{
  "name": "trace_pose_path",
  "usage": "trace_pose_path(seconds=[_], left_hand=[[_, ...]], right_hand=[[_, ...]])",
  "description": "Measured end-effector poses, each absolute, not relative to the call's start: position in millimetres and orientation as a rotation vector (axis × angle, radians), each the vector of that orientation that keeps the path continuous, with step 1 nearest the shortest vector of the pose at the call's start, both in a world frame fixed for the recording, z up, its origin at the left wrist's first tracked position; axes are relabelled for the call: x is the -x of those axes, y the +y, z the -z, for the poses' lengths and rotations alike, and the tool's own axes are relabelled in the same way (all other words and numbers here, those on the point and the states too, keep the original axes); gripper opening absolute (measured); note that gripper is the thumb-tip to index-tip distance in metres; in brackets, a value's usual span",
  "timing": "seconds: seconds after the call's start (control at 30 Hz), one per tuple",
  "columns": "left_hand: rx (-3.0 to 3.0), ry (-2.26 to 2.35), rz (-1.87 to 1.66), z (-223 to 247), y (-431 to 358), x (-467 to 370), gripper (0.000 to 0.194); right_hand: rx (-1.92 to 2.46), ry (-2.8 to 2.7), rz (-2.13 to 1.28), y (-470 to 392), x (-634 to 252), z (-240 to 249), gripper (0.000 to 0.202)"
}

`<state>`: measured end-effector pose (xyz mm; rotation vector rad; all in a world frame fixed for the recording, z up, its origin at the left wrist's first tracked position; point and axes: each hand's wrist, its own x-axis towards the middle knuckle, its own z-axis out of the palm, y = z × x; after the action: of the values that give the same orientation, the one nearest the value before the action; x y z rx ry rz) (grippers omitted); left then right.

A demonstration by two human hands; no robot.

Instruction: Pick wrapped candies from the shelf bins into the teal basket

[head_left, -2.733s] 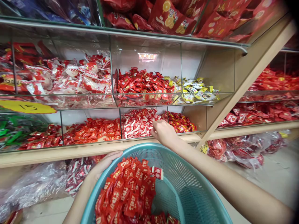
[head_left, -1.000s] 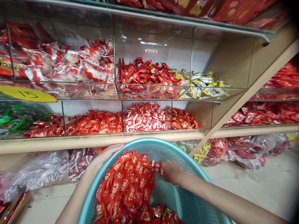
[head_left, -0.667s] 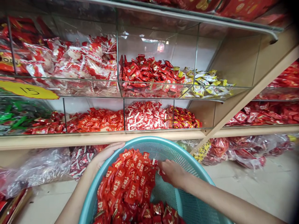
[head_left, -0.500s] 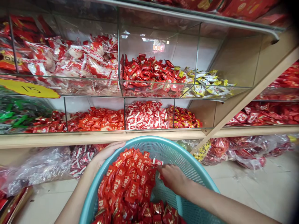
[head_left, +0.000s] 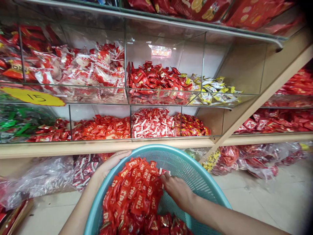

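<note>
A teal plastic basket (head_left: 207, 182) with mesh walls fills the lower middle of the view. My left hand (head_left: 116, 161) grips its rim at the upper left. Inside lies a heap of red wrapped candies (head_left: 133, 189) with gold lettering, and darker shiny red candies (head_left: 156, 225) lie nearer to me. My right hand (head_left: 177, 189) is in the basket at the heap's right edge. Its fingers are curled on a small red-and-white wrapped candy (head_left: 164, 171), and they partly cover it.
Ahead stands a shelf (head_left: 171, 142) with clear bins of candies, among them red-and-white candies (head_left: 154, 124) and white-and-yellow ones (head_left: 217, 89). A yellow price tag (head_left: 34, 97) reads 15. Plastic bags of candy (head_left: 84, 169) lie on the floor under the shelf.
My right hand has shifted slightly left and covers more of the red-and-white candy. My left hand stays on the rim. The shelf sits slightly lower in view.
</note>
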<state>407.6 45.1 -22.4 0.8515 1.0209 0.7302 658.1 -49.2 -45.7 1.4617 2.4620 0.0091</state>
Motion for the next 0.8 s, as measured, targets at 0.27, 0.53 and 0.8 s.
trace_pose_path(seconds=[0.27, 0.53, 0.8], left_hand=[[-0.866, 0.993, -0.769, 29, 48, -408, 0.03], [-0.889, 0.996, -0.744, 35, 51, -405, 0.03], [-0.862, 1.02, -0.742, 36, 51, -403, 0.028]], right_hand=[[-1.853, 2.802, -0.041, 13, -654, -65, 0.014], [-1.728, 2.706, -0.432, 93, -635, -77, 0.022], [-1.599, 2.647, -0.631, 94, -635, -68, 0.026]])
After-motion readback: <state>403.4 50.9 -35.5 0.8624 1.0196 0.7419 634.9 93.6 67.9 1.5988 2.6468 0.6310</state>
